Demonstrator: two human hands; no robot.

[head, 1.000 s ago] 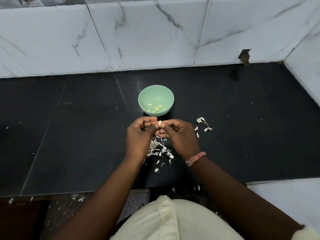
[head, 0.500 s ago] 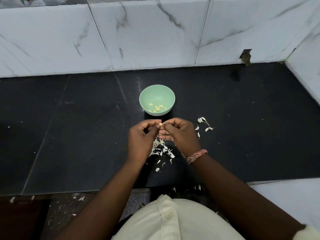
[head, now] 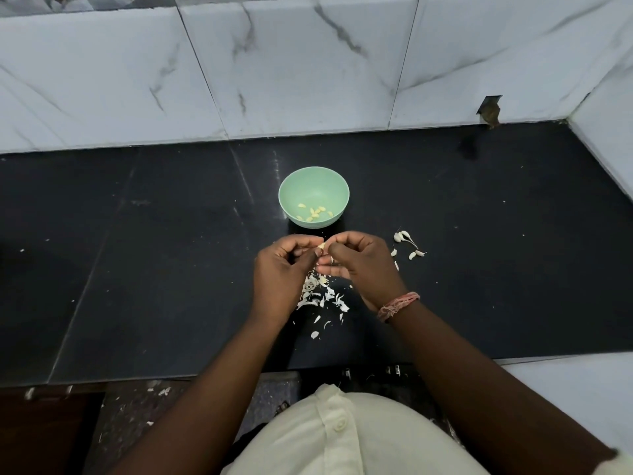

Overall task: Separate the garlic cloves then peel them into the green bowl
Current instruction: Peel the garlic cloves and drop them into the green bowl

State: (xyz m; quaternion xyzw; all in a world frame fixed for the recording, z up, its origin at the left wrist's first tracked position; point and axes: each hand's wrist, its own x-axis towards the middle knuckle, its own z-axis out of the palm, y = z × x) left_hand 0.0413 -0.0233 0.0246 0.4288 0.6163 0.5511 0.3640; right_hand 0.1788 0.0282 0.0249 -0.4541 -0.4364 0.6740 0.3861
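Garlic clove (head: 321,246) pinched between both hands' fingers (head: 310,241).

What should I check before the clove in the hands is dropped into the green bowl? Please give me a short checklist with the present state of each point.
1. Clove held firmly: ok. The left hand and right hand both pinch the garlic clove between their fingertips.
2. Clove fully peeled: cannot tell, the fingers hide most of it.
3. Green bowl within reach and upright: ok, it stands just beyond the hands.
4. Bowl holds only peeled cloves: ok, no skins seen inside.
5. Skins kept apart: ok, the peel pile lies on the counter under the hands.
6. More to peel: ok, unpeeled cloves wait at the right.
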